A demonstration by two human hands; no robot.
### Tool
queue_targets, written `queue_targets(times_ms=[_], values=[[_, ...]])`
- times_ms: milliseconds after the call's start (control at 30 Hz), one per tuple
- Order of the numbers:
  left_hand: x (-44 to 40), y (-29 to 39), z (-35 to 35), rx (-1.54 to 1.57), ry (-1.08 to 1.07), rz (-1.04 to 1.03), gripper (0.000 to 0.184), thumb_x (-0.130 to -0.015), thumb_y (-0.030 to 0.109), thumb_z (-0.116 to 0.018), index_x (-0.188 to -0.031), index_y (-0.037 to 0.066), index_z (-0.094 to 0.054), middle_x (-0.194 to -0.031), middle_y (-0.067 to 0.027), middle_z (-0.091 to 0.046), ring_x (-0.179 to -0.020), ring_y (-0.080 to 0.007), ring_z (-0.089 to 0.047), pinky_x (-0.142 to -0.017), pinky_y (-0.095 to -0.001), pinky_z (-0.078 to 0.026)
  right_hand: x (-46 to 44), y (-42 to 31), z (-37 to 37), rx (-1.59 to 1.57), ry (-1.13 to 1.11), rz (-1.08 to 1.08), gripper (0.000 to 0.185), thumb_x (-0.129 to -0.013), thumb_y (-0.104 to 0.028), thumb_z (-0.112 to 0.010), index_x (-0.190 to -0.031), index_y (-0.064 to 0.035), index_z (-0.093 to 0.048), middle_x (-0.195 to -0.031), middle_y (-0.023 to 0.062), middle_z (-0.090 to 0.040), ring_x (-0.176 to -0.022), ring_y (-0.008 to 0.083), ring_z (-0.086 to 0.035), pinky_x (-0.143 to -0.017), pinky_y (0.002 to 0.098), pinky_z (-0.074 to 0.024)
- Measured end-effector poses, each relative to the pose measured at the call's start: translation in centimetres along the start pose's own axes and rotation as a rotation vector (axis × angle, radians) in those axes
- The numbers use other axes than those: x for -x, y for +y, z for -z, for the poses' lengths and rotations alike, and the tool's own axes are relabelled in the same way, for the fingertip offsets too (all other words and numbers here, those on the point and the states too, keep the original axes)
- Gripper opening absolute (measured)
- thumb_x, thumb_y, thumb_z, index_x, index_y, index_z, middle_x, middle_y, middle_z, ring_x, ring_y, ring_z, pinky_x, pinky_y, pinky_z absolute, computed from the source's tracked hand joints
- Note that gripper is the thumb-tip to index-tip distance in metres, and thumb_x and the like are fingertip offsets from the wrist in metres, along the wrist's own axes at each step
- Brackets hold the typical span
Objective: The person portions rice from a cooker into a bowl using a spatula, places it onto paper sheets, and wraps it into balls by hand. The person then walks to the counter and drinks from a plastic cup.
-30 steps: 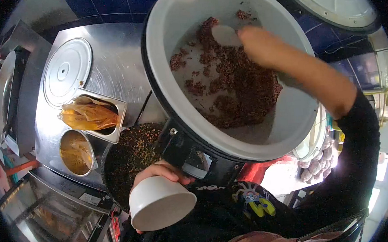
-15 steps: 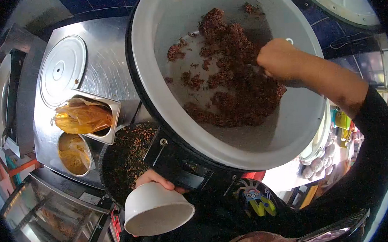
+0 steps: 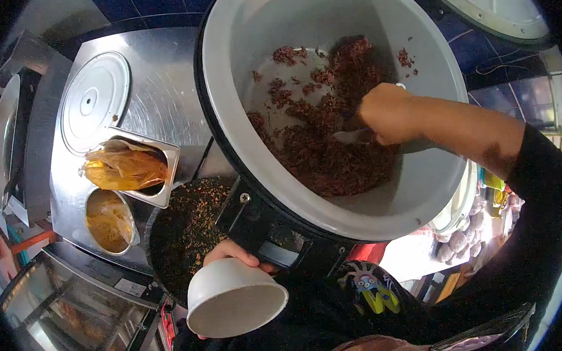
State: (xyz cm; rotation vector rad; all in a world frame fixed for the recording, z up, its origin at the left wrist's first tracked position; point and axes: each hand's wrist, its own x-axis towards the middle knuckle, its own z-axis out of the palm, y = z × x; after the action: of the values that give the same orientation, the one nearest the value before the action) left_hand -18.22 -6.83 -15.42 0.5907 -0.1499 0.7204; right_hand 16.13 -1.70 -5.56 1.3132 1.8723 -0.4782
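Note:
My right hand point(image 3: 390, 112) is closed around the handle of a spoon point(image 3: 351, 136), deep inside a large white-lined pot point(image 3: 225, 81). The spoon's pale blade rests among dark reddish-brown cooked grains point(image 3: 332, 165), which lie clumped over the pot's bottom and lower side. Only the handle's light tip and part of the blade show. Below the pot's black outer bracket, my left hand point(image 3: 229, 252) grips a white bowl point(image 3: 227, 290). The bowl is tilted, its mouth turned down toward me, and nothing shows inside it. Most of the left fingers are hidden behind it.
On the steel counter point(image 3: 162, 60) are a round lid point(image 3: 93, 100), a metal container point(image 3: 171, 167) with a plastic bag point(image 3: 124, 170), and a round tin point(image 3: 108, 223). A dark pan point(image 3: 184, 231) with brown crumbs sits beside the pot. The open pot lid point(image 3: 484, 1) is upper right.
My right hand has moved left and slightly down with the spoon. The grains have shifted and clumped lower in the pot. The bowl appears slightly farther right.

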Motion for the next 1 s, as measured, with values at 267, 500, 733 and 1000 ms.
queue_targets(times_ms=[267, 500, 733, 1000], values=[[0.5, -0.1, -0.3, -0.012, 0.033, 0.006, 0.117, -0.042, 0.052, -0.090, -0.124, -0.012, -0.037, -0.121, -0.0299, -0.048, -0.112, -0.0366, -0.053, -0.092, -0.0452, -0.048, -5.2, -1.3, -3.2, -0.507, 0.161, 0.115, 0.033, -0.079, -0.019, -0.061, -0.110, -0.0079, -0.062, -0.093, 0.0235, -0.063, -0.091, 0.0405, -0.060, -0.078, 0.0460, -0.0486], [1.0, 0.1, -0.8, -0.033, 0.087, 0.017, 0.118, -0.042, 0.053, -0.090, -0.125, -0.012, -0.036, -0.121, -0.0294, -0.048, -0.111, -0.0363, -0.053, -0.091, -0.0451, -0.048, -1.3, -1.6, 1.1, -0.532, 0.122, 0.045, 0.024, -0.083, -0.019, -0.059, -0.102, -0.0057, -0.065, -0.087, 0.0222, -0.064, -0.086, 0.0402, -0.061, -0.077, 0.0457, -0.0480], [0.6, 0.3, -1.2, -0.048, 0.078, 0.012, 0.118, -0.042, 0.053, -0.090, -0.125, -0.011, -0.036, -0.121, -0.0290, -0.048, -0.111, -0.0360, -0.053, -0.091, -0.0450, -0.049, 4.5, 0.5, 4.5, -0.386, 0.507, -0.137, 0.023, -0.075, -0.020, -0.066, -0.086, 0.0002, -0.067, -0.081, 0.0231, -0.065, -0.080, 0.0389, -0.065, -0.073, 0.0453, -0.0507], [0.1, 0.2, -1.8, -0.061, 0.060, 0.005, 0.119, -0.042, 0.053, -0.090, -0.126, -0.011, -0.036, -0.121, -0.0284, -0.049, -0.111, -0.0357, -0.054, -0.091, -0.0449, -0.049, 0.9, -3.4, 1.9, 0.085, 0.392, 0.125, 0.010, -0.070, -0.013, -0.063, -0.076, -0.0080, -0.069, -0.075, 0.0160, -0.067, -0.070, 0.0329, -0.067, -0.062, 0.0443, -0.0529]])
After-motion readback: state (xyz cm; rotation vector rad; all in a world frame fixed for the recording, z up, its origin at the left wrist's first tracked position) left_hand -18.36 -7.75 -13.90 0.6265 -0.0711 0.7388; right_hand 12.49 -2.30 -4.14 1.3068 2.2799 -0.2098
